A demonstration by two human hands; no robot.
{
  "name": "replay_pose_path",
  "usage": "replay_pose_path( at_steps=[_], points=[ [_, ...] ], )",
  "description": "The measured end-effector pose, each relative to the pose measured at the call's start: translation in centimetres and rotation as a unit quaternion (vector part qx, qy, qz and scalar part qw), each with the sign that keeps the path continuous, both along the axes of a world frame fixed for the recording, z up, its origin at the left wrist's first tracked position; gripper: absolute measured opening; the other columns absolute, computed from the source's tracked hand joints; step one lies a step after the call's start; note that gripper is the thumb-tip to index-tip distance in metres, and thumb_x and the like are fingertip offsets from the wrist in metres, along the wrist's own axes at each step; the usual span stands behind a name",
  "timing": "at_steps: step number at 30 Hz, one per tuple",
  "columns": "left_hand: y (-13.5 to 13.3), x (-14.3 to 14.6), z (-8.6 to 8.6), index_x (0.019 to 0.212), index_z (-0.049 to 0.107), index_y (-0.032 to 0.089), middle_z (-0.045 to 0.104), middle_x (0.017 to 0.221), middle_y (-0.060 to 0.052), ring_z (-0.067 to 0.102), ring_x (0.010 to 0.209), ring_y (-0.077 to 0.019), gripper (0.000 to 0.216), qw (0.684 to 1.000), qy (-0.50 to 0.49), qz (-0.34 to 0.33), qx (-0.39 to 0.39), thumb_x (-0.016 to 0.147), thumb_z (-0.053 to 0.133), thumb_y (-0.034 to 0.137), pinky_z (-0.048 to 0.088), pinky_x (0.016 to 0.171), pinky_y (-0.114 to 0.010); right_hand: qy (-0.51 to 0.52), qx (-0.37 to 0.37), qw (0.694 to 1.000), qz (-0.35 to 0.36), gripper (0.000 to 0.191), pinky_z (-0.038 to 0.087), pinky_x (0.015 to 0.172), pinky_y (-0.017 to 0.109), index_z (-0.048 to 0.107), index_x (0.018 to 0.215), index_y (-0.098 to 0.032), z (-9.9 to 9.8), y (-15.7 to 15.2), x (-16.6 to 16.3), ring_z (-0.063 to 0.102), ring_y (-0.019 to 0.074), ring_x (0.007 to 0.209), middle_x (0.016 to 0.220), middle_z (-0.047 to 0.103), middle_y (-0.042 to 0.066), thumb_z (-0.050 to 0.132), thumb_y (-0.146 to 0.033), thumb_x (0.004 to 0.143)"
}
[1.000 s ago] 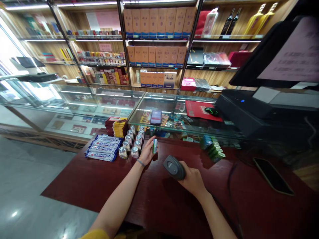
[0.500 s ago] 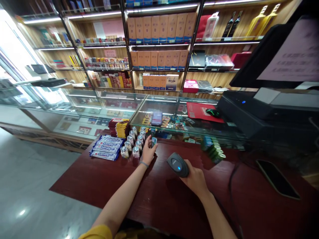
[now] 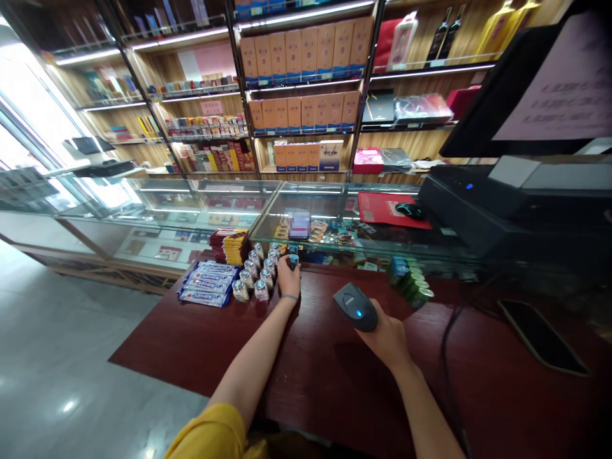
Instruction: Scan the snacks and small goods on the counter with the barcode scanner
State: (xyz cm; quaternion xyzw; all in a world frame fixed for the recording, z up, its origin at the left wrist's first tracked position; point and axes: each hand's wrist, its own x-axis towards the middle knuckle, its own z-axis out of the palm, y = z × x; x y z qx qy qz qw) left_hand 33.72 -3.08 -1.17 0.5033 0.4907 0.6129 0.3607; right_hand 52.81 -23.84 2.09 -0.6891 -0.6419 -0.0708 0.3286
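Note:
My right hand [image 3: 386, 331] grips a dark grey barcode scanner [image 3: 356, 308] with a lit blue light, raised over the brown tabletop. Farther forward, my left hand [image 3: 289, 278] is closed around a small container with a blue-and-white top [image 3: 293, 260], close to the glass counter. My fingers hide most of that container. Just left of this hand stand two rows of small clear jars with silvery lids [image 3: 261, 290]. A group of green containers [image 3: 414, 287] stands to the right, beyond the scanner.
Blue-and-white long packets [image 3: 208, 284] and stacked red and yellow packs [image 3: 230, 245] lie at the left. A black cable [image 3: 445, 344] and a phone [image 3: 542, 336] are at the right. Behind are a glass display counter [image 3: 215, 197], a red mouse pad [image 3: 377, 210] and a monitor [image 3: 540, 95].
My left hand has moved slightly forward, and its fingers have closed around the small container. The scanner in my right hand has shifted a little to the right in view.

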Motion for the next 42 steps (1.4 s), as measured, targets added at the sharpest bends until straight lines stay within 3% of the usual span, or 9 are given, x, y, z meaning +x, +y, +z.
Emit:
replay_pose_path(
  at_steps=[4, 7, 27, 34, 42],
  points=[
    [0.5, 0.5, 0.1, 0.111, 0.054, 0.022, 0.054, 0.119, -0.008, 0.048, 0.121, -0.0237, 0.036, 0.997, 0.051, -0.001, -0.053, 0.078, 0.068, 0.016, 0.030, 0.111, -0.043, 0.011, 0.000, 1.000, -0.006, 0.029, 0.041, 0.050, 0.027, 0.056, 0.105, -0.023, 0.2, -0.1, 0.3, 0.071, 0.0248, 0.058, 0.066, 0.072, 0.001, 0.058, -0.034, 0.078],
    [0.8, 0.7, 0.1, 0.113, 0.052, 0.023, 0.053, 0.124, -0.009, 0.046, 0.126, -0.0244, 0.036, 0.998, 0.034, -0.009, -0.061, 0.080, 0.067, 0.019, 0.028, 0.113, -0.043, 0.025, -0.004, 1.000, -0.007, 0.028, 0.041, 0.050, 0.026, 0.056, 0.104, -0.023, 0.3, -0.2, 0.3, 0.071, 0.0244, 0.058, 0.066, 0.072, 0.001, 0.059, -0.034, 0.078],
    [2.6, 1.4, -0.6, 0.113, 0.050, 0.026, 0.063, 0.115, -0.008, 0.058, 0.116, -0.0239, 0.042, 0.996, 0.017, 0.031, -0.078, 0.078, 0.071, 0.021, 0.041, 0.099, -0.037, 0.018, -0.027, 0.999, -0.001, 0.032, 0.043, 0.052, 0.028, 0.054, 0.108, -0.023, -0.1, -0.2, 0.7, 0.071, 0.0250, 0.059, 0.069, 0.072, 0.001, 0.058, -0.030, 0.077],
    [2.2, 1.3, -0.2, 0.124, 0.050, 0.026, 0.060, 0.127, -0.011, 0.055, 0.123, -0.0268, 0.058, 0.999, 0.012, 0.027, -0.029, 0.072, 0.075, 0.016, 0.043, 0.102, -0.040, 0.029, -0.015, 0.999, -0.004, 0.029, 0.042, 0.050, 0.027, 0.055, 0.106, -0.023, 0.0, -0.2, 0.7, 0.070, 0.0238, 0.057, 0.067, 0.071, 0.001, 0.058, -0.033, 0.078],
    [0.3, 1.3, 0.9, 0.134, 0.048, 0.021, 0.048, 0.144, -0.014, 0.038, 0.141, -0.0278, 0.064, 0.992, 0.084, 0.002, 0.091, 0.075, 0.074, 0.020, 0.026, 0.119, -0.042, 0.034, -0.001, 0.999, -0.042, 0.028, 0.043, 0.052, 0.028, 0.056, 0.102, -0.023, 0.0, 0.0, 0.9, 0.072, 0.0267, 0.062, 0.067, 0.073, 0.003, 0.060, -0.036, 0.078]
  ],
)
